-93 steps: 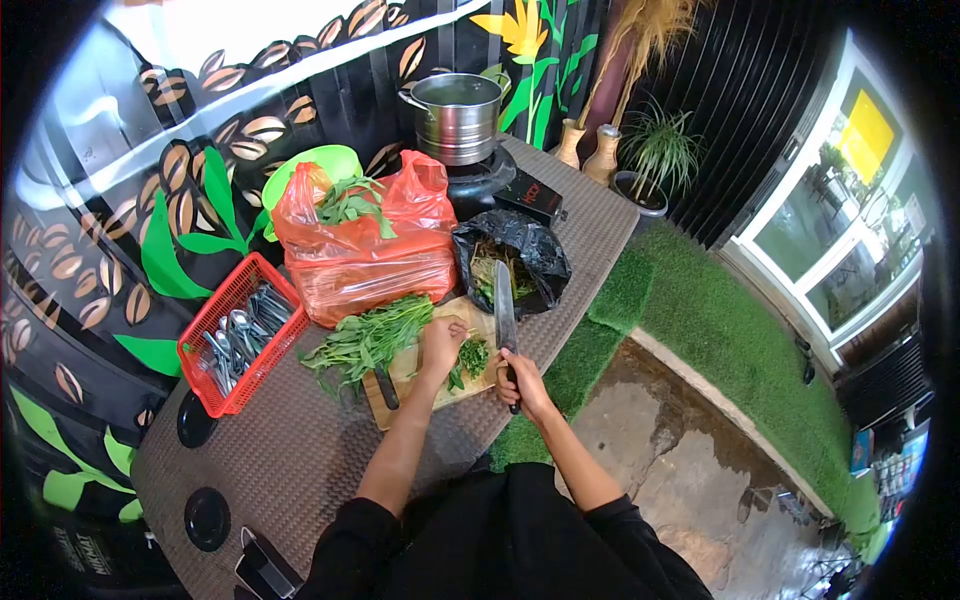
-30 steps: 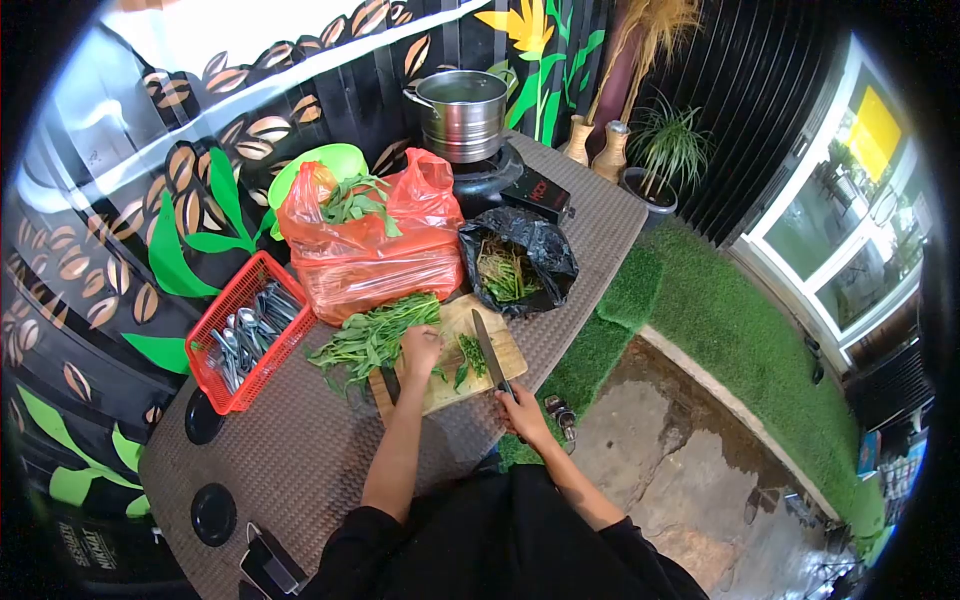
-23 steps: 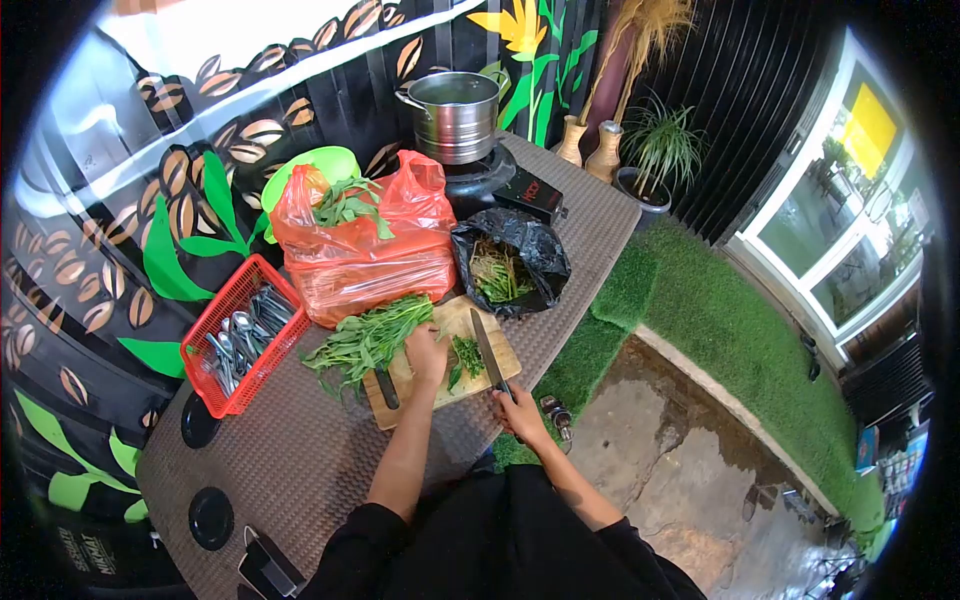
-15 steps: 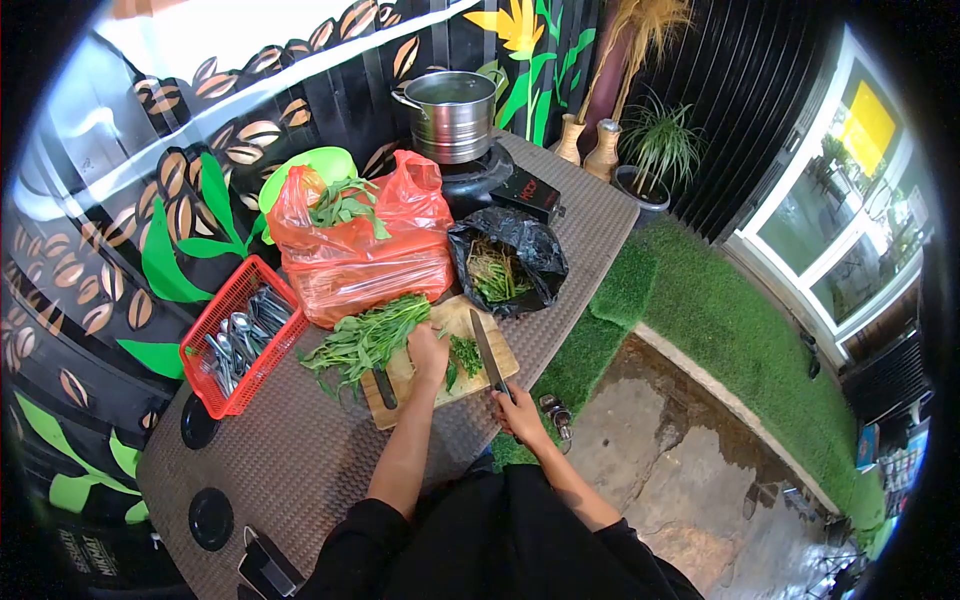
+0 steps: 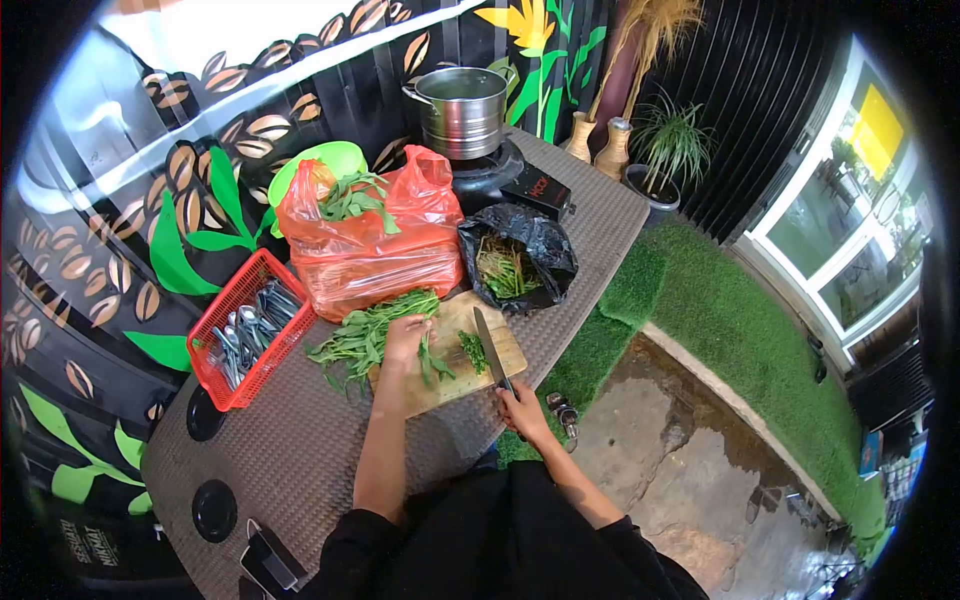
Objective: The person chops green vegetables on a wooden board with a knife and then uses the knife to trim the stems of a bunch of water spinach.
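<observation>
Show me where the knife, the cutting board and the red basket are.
knife (image 5: 490, 350): head view, middle of the blade.
board (image 5: 455, 320): head view, bare wood near its far edge.
basket (image 5: 225, 298): head view, the red rim on its left side.

Bright, even daylight fills the scene; shadows are soft. Fisheye distortion bends the edges, and black vignetting rings the frame.
</observation>
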{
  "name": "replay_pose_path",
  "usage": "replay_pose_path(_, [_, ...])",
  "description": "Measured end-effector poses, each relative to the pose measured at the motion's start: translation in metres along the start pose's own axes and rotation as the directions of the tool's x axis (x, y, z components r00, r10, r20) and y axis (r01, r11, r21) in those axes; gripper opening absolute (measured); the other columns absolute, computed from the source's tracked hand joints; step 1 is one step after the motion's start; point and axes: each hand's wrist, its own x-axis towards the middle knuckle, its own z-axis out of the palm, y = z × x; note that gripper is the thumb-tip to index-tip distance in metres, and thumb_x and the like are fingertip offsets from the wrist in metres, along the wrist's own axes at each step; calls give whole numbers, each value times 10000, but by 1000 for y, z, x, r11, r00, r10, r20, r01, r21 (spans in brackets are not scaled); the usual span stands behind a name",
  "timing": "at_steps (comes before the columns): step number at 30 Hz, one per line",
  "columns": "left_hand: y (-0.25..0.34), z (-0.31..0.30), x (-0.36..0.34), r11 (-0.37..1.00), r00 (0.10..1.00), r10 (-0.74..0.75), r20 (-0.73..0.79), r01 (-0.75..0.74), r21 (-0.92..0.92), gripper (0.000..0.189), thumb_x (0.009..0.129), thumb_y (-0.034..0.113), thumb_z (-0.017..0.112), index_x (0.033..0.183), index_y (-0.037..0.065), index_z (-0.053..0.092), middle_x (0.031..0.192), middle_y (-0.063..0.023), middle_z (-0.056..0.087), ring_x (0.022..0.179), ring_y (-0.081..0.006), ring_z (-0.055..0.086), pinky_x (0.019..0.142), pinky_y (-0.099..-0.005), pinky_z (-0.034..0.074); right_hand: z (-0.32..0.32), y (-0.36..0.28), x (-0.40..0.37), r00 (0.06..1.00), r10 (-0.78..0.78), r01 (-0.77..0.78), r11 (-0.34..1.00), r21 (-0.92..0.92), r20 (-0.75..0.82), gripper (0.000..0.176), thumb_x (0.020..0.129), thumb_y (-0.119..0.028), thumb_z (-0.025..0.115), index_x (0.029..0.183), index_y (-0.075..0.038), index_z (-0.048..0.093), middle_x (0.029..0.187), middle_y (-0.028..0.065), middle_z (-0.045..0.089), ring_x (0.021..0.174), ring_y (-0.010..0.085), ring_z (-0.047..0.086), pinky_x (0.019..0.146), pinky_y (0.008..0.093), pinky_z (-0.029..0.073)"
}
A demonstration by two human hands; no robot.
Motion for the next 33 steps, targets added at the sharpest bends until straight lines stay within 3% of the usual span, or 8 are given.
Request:
replay_pose_path(7, [17, -18, -13, 915, 994, -109, 18, 93, 392, 140, 856, -23, 551, 972, -100, 557, 816, -126, 641, 642, -159, 603, 536, -272, 485, 5, 3, 3, 999, 29, -29, 999, -14, 13, 167, 870, -197, 536, 869, -31, 540, 523, 20, 468, 382, 109, 430, 358, 272, 321])
replay_pose_path(10, [7, -15, -18, 890, 1000, 9, -8, -5, 456, 131, 847, 3, 545, 942, -67, 602, 823, -156, 654, 644, -201, 617, 576, -303, 478, 9, 10, 13, 997, -67, 74, 981, -182, 40, 187, 861, -210, 541, 866, -23, 538, 534, 29, 480, 412, 118, 460, 391, 287, 351])
replay_pose_path(12, [3, -18, -17, 632, 984, 25, 176, -152, 759, 168, 823, 44, 541, 932, 5, 663, 850, -186, 653, 690, -256, 629, 637, -328, 476, 16, 10, 19, 975, -219, 214, 912, -349, 24, 199, 854, -218, 541, 865, -19, 537, 544, 34, 485, 438, 126, 478, 417, 299, 365])
replay_pose_path(13, [-1, -19, -17, 632, 984, 25, 174, -151, 760, 168, 823, 44, 541, 932, 5, 663, 850, -186, 653, 690, -256, 629, 637, -328, 476, 18, 9, 20, 975, -219, 214, 913, -348, 26, 199, 854, -218, 541, 865, -19, 537, 544, 34, 485, 438, 126, 478, 417, 299, 365])
replay_pose_path(15, [-4, -18, -18, 411, 851, 147, 505, -517, 751, 204, 820, 7, 546, 979, 40, 669, 767, -137, 658, 607, -228, 600, 612, -326, 484, 23, 0, 23, 966, -258, 245, 900, -361, 13, 197, 847, -216, 540, 865, -20, 535, 553, 43, 492, 460, 132, 495, 436, 307, 377])
replay_pose_path(22, [18, 0, -31, 593, 868, -26, 495, -385, 707, 262, 697, -26, 656, 938, 69, 697, 824, -163, 654, 771, -290, 626, 689, -329, 488, 19, -4, 20, 985, -175, 170, 953, -250, 2, 183, 852, -191, 538, 849, -8, 522, 545, 46, 502, 443, 129, 494, 418, 294, 372])
replay_pose_path(24, [18, 0, -29, 408, 808, -31, 588, -527, 746, 224, 739, -4, 572, 905, 63, 706, 782, -192, 641, 697, -296, 619, 649, -340, 483, 17, 0, 19, 988, -154, 150, 964, -222, -4, 176, 855, -181, 537, 839, -6, 523, 537, 42, 499, 427, 126, 483, 408, 290, 368])
replay_pose_path(33, [-5, -1, -23, 275, 803, 27, 595, -578, 768, 156, 700, -15, 593, 785, 36, 713, 726, -169, 648, 671, -265, 638, 611, -343, 511, 16, 8, 19, 984, -175, 169, 963, -211, -14, 144, 874, -179, 534, 868, -38, 501, 538, 0, 429, 380, 91, 396, 355, 256, 318])
